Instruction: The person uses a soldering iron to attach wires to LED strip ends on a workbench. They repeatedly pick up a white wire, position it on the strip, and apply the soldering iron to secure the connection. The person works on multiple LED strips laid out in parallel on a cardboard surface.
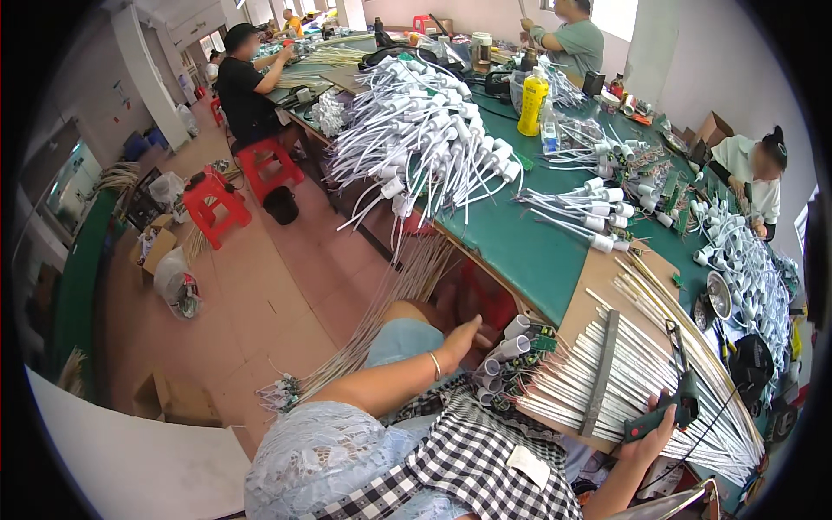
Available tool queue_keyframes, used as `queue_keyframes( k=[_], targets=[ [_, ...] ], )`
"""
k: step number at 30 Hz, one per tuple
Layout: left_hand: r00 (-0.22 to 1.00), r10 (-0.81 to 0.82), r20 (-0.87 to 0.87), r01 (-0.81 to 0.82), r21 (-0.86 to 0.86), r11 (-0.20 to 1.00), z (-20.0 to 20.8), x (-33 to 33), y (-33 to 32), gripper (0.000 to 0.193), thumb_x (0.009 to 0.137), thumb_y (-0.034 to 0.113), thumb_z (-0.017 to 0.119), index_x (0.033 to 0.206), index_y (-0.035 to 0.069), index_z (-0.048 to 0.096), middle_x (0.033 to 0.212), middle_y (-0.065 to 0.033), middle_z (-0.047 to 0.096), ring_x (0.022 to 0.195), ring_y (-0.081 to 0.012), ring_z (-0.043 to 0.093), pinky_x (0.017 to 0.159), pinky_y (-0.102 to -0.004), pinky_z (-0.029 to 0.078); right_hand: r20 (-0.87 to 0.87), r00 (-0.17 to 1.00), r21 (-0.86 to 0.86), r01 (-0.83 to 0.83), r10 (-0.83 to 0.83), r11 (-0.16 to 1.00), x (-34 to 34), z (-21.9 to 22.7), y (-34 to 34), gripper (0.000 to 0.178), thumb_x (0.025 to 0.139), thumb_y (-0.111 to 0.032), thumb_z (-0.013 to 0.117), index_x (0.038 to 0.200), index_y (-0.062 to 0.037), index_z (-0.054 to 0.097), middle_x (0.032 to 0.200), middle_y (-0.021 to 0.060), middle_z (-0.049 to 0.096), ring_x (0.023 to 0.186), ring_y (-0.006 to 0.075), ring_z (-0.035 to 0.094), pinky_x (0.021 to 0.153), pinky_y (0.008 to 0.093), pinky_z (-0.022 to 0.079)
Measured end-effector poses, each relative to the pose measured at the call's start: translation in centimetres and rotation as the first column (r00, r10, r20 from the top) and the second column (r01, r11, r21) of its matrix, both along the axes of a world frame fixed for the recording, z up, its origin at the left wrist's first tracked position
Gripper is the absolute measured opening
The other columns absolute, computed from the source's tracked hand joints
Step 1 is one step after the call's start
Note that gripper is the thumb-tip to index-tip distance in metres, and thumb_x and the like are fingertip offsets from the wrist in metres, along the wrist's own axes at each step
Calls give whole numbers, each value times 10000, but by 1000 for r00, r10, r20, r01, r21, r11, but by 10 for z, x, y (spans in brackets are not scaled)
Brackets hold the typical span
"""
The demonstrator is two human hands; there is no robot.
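Checked apron (485, 451) foremost. Right hand (648, 440): clamped round a green pistol-grip tool (687, 400), at the near side of white strips (648, 374). Strips: on the table (529, 234), long axes slanting rightward toward the person, crossed by a metal bar (601, 374). Left hand (459, 344): grip cannot be told; nearer the white cylindrical housings (510, 348), just to its right.

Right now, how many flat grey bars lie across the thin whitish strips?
1: it crosses the strips, left of the green-and-black tool in your right hand. Any bar underneath would be hidden.
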State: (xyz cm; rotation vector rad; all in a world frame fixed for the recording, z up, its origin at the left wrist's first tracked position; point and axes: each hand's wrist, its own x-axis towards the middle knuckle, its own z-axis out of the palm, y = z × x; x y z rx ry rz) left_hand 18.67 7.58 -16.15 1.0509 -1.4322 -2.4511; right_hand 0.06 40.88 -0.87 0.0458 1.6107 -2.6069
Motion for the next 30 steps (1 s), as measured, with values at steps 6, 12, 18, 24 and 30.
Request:
queue_keyframes(
  k=[6, 12, 18, 24, 30],
  targets=[
    [952, -148, -267, 215, 240, 947, 57, -8, 51, 625, 983, 533, 281, 1408, 81, 358, 1327, -55, 502, 1146, -155, 510, 993, -313, 398, 0, 1000, -3, 1, -1, 1000, -1, -3, 0, 359, 968, -230, 490, 1260, -28, 436, 1158, 104, 564, 928, 176, 552, 863, 303, 457],
    [845, -526, 102, 535, -153, 831, 24, 4, -23, 653, 990, 518, 279, 1377, 5, 389, 1332, -92, 509, 1104, -177, 541, 956, -338, 419, 26, 999, -34, 45, -44, 998, -5, -9, 5, 388, 985, -235, 446, 1288, 4, 409, 1217, 126, 538, 950, 192, 539, 906, 320, 438],
    [889, -420, -183, 355, -304, 884, 39, 6, 6, 773, 956, 590, 296, 1476, 31, 172, 1522, -126, 190, 1413, -239, 122, 1144, -365, 109, 25, 999, -72, 49, -47, 996, 0, -15, 0, 426, 981, -260, 462, 1299, 18, 406, 1213, 130, 526, 956, 188, 537, 919, 319, 436],
    [-52, -735, 676, 861, -343, -376, 167, -24, -59, 609, 935, 455, 490, 1351, 12, 441, 1196, -166, 606, 1097, -243, 585, 913, -341, 444, 111, 986, -95, 136, -125, 986, 6, -6, 6, 422, 970, -266, 486, 1278, 15, 416, 1170, 119, 527, 930, 189, 543, 923, 319, 444],
    [411, -911, -20, 496, -834, 243, 254, -151, -89, 569, 808, 326, 693, 1270, 36, 531, 1265, -119, 563, 1213, -258, 498, 1060, -394, 336, 53, 995, -258, 101, -90, 961, -2, -13, 7, 370, 973, -230, 480, 1275, -21, 434, 1152, 106, 541, 854, 168, 534, 989, 348, 430]
  ],
)
